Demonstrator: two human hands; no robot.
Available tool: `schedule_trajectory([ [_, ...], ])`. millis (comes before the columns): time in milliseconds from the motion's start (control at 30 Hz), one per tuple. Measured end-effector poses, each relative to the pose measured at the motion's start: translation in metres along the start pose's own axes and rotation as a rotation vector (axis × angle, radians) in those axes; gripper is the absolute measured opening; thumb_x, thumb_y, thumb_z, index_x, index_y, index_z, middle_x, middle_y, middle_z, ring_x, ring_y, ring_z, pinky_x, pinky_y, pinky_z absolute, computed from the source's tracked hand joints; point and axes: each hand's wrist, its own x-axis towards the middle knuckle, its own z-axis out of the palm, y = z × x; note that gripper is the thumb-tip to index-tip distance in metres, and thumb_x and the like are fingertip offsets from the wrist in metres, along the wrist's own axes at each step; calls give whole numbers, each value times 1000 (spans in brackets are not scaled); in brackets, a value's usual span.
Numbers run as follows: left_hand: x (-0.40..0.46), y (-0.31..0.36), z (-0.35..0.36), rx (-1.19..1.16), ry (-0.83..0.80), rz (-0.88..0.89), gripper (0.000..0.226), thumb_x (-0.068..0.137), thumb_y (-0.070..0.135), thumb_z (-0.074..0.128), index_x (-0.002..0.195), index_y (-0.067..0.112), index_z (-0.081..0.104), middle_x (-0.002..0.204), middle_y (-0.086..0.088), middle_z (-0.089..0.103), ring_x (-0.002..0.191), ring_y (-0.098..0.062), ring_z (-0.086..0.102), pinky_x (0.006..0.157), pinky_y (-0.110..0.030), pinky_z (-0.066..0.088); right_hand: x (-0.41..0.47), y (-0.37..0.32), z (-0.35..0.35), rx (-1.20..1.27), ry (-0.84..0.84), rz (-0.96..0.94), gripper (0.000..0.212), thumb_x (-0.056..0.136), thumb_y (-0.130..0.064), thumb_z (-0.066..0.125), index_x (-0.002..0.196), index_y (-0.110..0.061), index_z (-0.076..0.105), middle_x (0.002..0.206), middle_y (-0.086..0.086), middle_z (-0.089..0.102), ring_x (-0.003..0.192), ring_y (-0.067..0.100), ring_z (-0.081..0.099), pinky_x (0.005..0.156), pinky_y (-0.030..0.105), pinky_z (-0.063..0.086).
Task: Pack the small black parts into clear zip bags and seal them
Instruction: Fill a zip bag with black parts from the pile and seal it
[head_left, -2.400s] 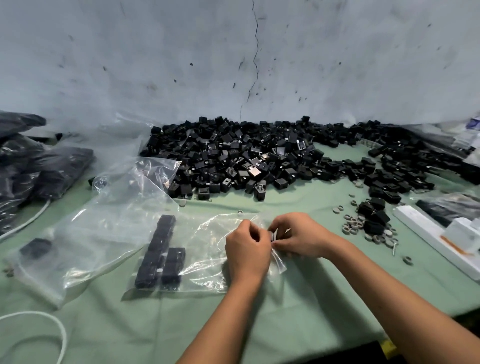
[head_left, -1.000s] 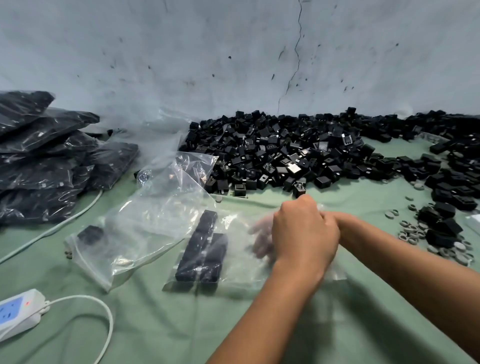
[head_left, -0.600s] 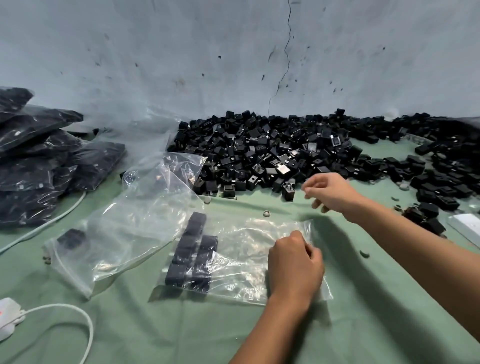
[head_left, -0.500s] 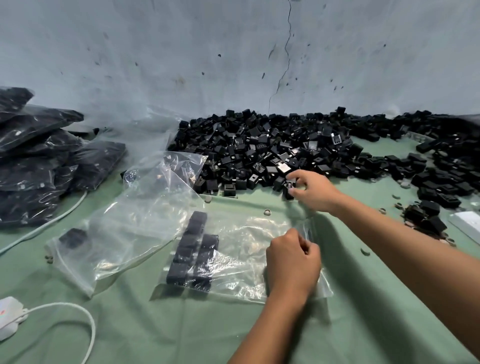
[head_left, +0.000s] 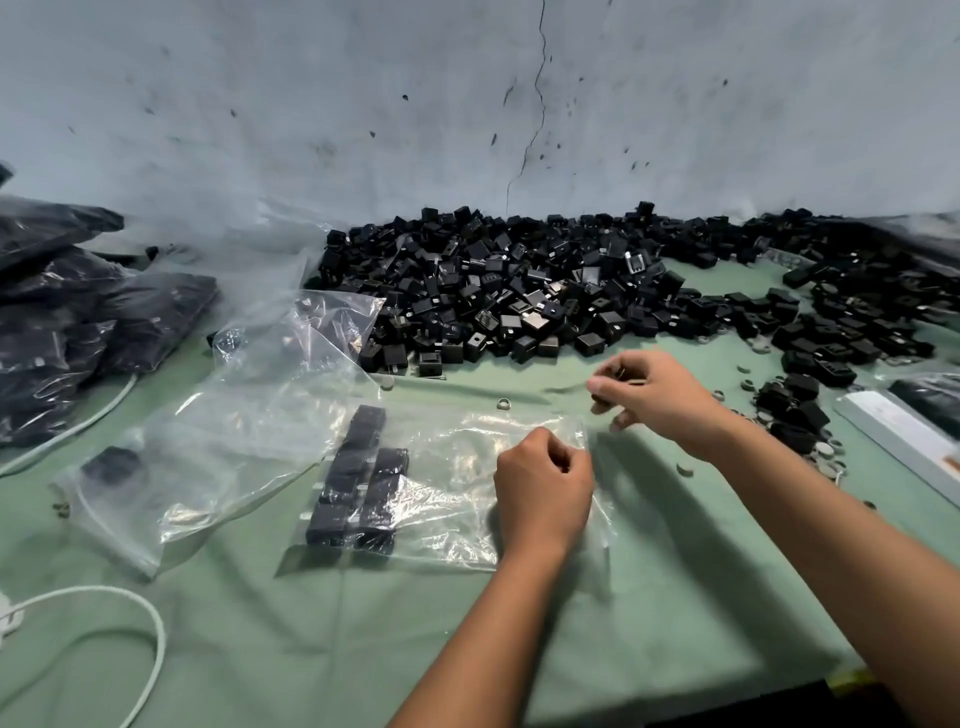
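Note:
A clear zip bag (head_left: 457, 493) lies flat on the green cloth with several small black parts (head_left: 358, 483) lined up at its left end. My left hand (head_left: 543, 488) pinches the bag's open right edge. My right hand (head_left: 654, 395) hovers just beyond that edge, its thumb and fingers curled round a small black part that is mostly hidden. A big heap of loose black parts (head_left: 519, 291) lies behind, along the wall.
A larger clear bag (head_left: 218, 441) with one black part lies at left. Filled dark bags (head_left: 62, 322) are stacked far left. A white cable (head_left: 135, 639) loops at front left. Small rings (head_left: 826, 457) and a white box (head_left: 904, 441) lie at right.
My right hand left the bag's mouth, reached to the heap's front edge, and has come back towards the bag with a part. My left hand stayed on the bag's edge.

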Motion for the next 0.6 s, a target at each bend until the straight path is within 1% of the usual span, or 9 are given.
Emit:
schedule_trajectory([
  [100, 1, 3, -1, -80, 15, -17, 21, 86, 33, 63, 69, 21, 59, 69, 6, 64, 69, -18, 61, 57, -33, 46, -33, -1, -1, -99, -174, 10, 21, 87, -21, 82, 98, -10, 68, 83, 9, 76, 66, 18, 72, 51, 25, 52],
  [167, 3, 4, -3, -149, 35, -25, 22, 86, 27, 67, 67, 19, 60, 69, 3, 65, 71, -21, 62, 66, -37, 52, -44, 0, 6, -171, -210, -20, 17, 89, -25, 81, 93, -13, 69, 82, 7, 73, 58, 15, 64, 47, 26, 48],
  [233, 2, 6, -9, -157, 53, -11, 21, 87, 24, 67, 68, 19, 60, 69, 2, 65, 71, -21, 62, 69, -37, 52, -47, -4, 9, -198, -232, -48, 11, 91, -26, 78, 93, -17, 73, 86, 6, 72, 59, 17, 63, 50, 29, 50],
  [333, 2, 11, -19, -143, 75, 44, 19, 86, 21, 65, 68, 19, 60, 67, 5, 65, 67, -18, 60, 67, -34, 50, -47, -12, 7, -218, -375, -31, 9, 92, -11, 75, 101, -14, 75, 93, 12, 71, 70, 26, 71, 61, 35, 60],
  [367, 3, 14, -23, -135, 89, 60, 19, 85, 21, 64, 67, 19, 58, 66, 5, 64, 66, -17, 59, 65, -33, 49, -49, -16, 7, -231, -438, -14, 13, 91, -5, 72, 102, -12, 75, 91, 11, 72, 72, 26, 72, 63, 34, 61],
  [433, 3, 24, -30, -100, 100, 93, 19, 84, 23, 63, 66, 20, 57, 65, 5, 63, 66, -18, 58, 63, -33, 47, -51, -21, 12, -332, -539, -33, 16, 86, -3, 69, 100, -9, 74, 87, 11, 73, 70, 14, 69, 62, 26, 57],
  [500, 2, 34, -33, -32, 76, 138, 17, 83, 26, 63, 68, 19, 59, 68, 4, 64, 67, -18, 59, 62, -31, 44, -50, -25, 17, -489, -559, -88, 16, 76, -7, 66, 91, -6, 71, 83, 12, 73, 68, 7, 59, 62, 31, 54],
  [567, -3, 42, -36, 26, 57, 186, 17, 84, 30, 63, 71, 19, 60, 71, 2, 66, 70, -21, 60, 64, -32, 47, -47, -32, 24, -522, -539, -105, 13, 72, 1, 62, 75, -11, 66, 75, 9, 68, 72, 8, 53, 65, 40, 51],
  [600, -6, 45, -38, 48, 59, 209, 17, 85, 31, 63, 73, 19, 59, 73, 1, 67, 71, -23, 61, 65, -34, 49, -45, -33, 29, -479, -526, -106, 24, 73, 8, 60, 68, -16, 61, 71, 3, 63, 72, 5, 50, 63, 38, 48],
])
